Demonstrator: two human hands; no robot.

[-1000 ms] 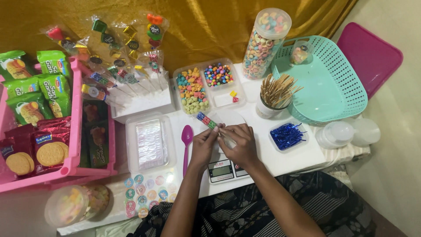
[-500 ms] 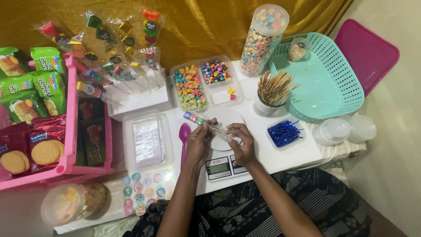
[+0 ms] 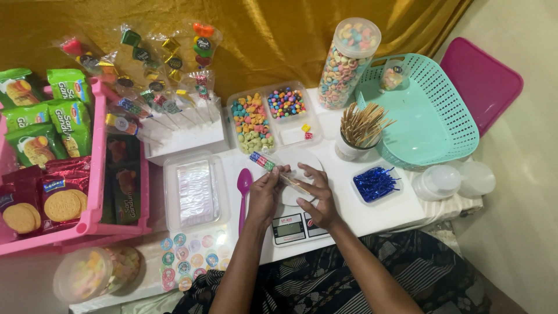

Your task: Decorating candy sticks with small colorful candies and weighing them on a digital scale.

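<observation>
Both of my hands hold one candy skewer in a clear wrapper over a small digital kitchen scale. My left hand pinches it near the colourful candy end. My right hand grips the wrapped stick end. A purple plastic spoon lies just left of my left hand. A white round plate sits on the scale under the skewer.
Behind the scale are compartment trays of coloured candies, a cup of wooden skewers, a tall candy jar and a teal basket. Blue twist ties lie right. A pink snack rack, finished skewers and stickers are left.
The view has shifted a little. My hands have stayed over the scale with the skewer, its candy end now pointing slightly more left and up.
</observation>
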